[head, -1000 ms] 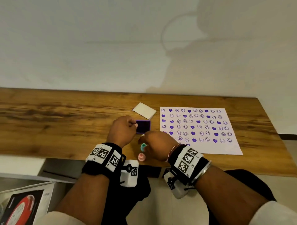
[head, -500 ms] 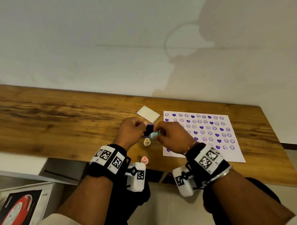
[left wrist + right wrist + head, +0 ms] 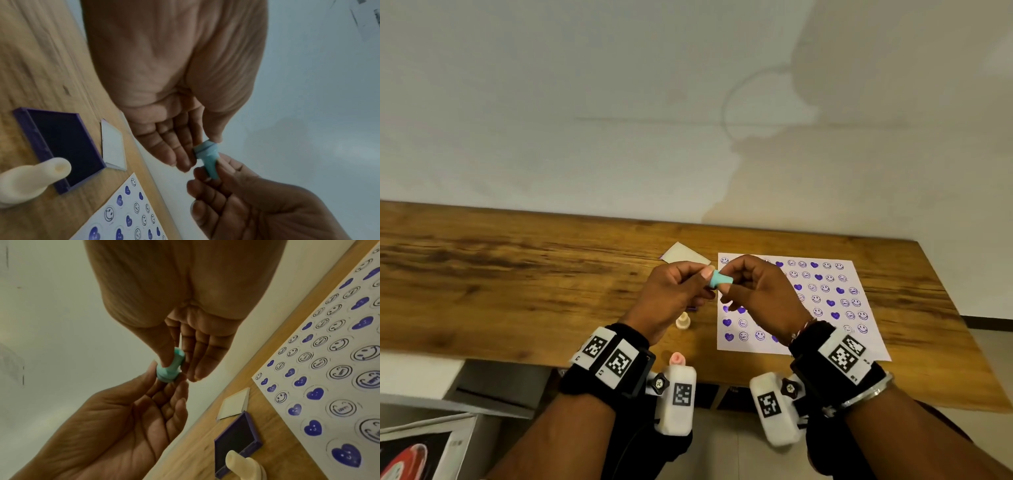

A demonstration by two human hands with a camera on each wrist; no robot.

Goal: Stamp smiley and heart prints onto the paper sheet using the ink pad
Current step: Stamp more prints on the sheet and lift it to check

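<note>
A small teal stamp (image 3: pixel 719 279) is held in the air above the table, between both hands. My left hand (image 3: pixel 705 284) pinches its wide end (image 3: pixel 203 148) with thumb and fingertips. My right hand (image 3: pixel 726 288) pinches its narrow handle (image 3: pixel 176 358). The white paper sheet (image 3: pixel 825 305), covered with purple smiley and heart prints, lies to the right, partly under my right hand. The open purple ink pad (image 3: pixel 61 146) sits left of the sheet; my left hand hides it in the head view. A cream stamp (image 3: pixel 683 322) stands upright in front of the pad.
A pink stamp (image 3: pixel 677 359) stands near the wooden table's front edge (image 3: pixel 517 356). The pad's white lid (image 3: pixel 683 255) lies behind the pad, close to the wall. A printed box (image 3: pixel 417 452) sits below the table at the lower left.
My right hand lifted the teal stamp from the table's front area. My left hand left the ink pad and took the stamp's wide end. Both hands rose. The cream stamp came into view.
</note>
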